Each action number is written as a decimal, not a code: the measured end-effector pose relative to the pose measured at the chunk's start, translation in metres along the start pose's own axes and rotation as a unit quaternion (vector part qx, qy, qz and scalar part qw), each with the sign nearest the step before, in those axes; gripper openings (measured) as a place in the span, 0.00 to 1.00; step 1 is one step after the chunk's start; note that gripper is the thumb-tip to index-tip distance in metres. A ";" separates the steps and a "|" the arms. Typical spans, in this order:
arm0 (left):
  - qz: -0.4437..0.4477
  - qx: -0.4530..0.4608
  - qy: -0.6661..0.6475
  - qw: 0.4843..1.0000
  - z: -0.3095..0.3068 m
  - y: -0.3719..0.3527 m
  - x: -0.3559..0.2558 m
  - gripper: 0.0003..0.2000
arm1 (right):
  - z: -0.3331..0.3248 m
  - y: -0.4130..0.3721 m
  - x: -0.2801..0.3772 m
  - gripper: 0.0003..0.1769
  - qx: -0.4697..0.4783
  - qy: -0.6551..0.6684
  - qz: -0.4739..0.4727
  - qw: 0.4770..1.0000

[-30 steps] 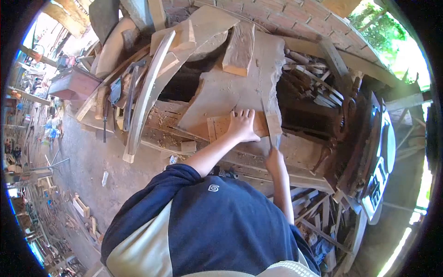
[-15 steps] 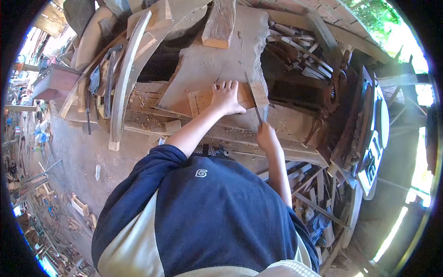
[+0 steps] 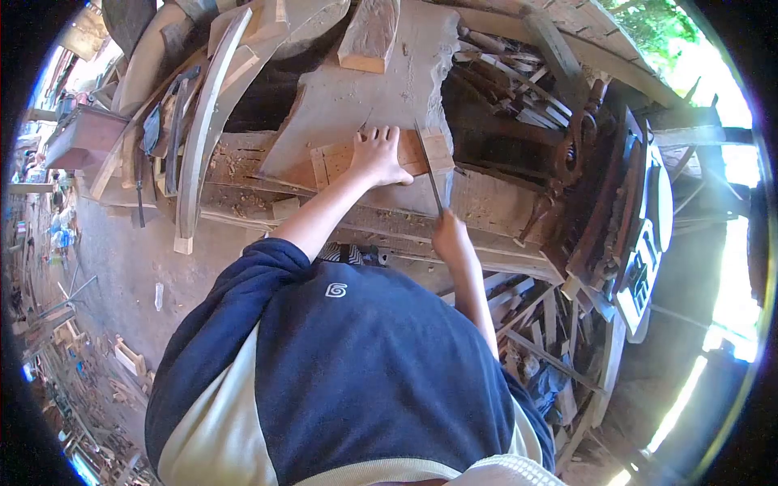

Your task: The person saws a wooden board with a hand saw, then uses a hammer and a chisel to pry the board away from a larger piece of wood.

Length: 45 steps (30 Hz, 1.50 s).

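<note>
A short wooden board (image 3: 332, 164) lies across a wide, rough-edged slab (image 3: 373, 93) on the workbench. My left hand (image 3: 378, 159) is on the board, fingers apart over its far edge and thumb by its near edge, holding it down. My right hand (image 3: 451, 235) is closed around the near end of a hand saw (image 3: 428, 164). Its narrow dark blade crosses the board close to the right end, right of my left thumb. The saw's handle is hidden in my fist.
A thick wood block (image 3: 365, 61) sits on the slab's far part. Long curved timber (image 3: 203, 130) leans at the left. Carved dark wood pieces (image 3: 575, 154) stand at the right. Offcuts (image 3: 527, 89) are piled behind the bench, and wood scraps (image 3: 559, 324) lie below right.
The whole view has shifted, so bench and hands appear slightly further left and up. My left hand stays on the board, and the saw remains across it in my right hand.
</note>
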<state>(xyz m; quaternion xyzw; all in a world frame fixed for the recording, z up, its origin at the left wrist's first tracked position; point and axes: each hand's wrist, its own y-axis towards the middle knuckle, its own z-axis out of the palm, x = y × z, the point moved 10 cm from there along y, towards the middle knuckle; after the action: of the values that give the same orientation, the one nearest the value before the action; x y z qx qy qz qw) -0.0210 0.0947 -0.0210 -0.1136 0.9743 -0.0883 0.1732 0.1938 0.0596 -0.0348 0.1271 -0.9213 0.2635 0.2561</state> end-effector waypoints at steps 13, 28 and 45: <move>-0.005 0.047 0.006 0.999 -0.001 -0.003 -0.001 0.56 | -0.004 -0.035 -0.006 0.13 0.012 -0.015 0.018 1.000; 0.000 0.042 -0.026 0.999 0.012 0.006 0.006 0.58 | -0.009 -0.052 0.002 0.13 0.003 0.001 0.055 0.999; 0.015 0.029 0.000 0.999 0.007 0.003 0.002 0.56 | 0.003 -0.035 0.006 0.15 -0.004 0.015 0.059 0.998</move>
<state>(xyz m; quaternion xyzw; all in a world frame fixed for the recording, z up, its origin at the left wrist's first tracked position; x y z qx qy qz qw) -0.0203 0.0964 -0.0289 -0.0941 0.9730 -0.1140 0.1775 0.2007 0.0279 -0.0191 0.0671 -0.9244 0.2761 0.2546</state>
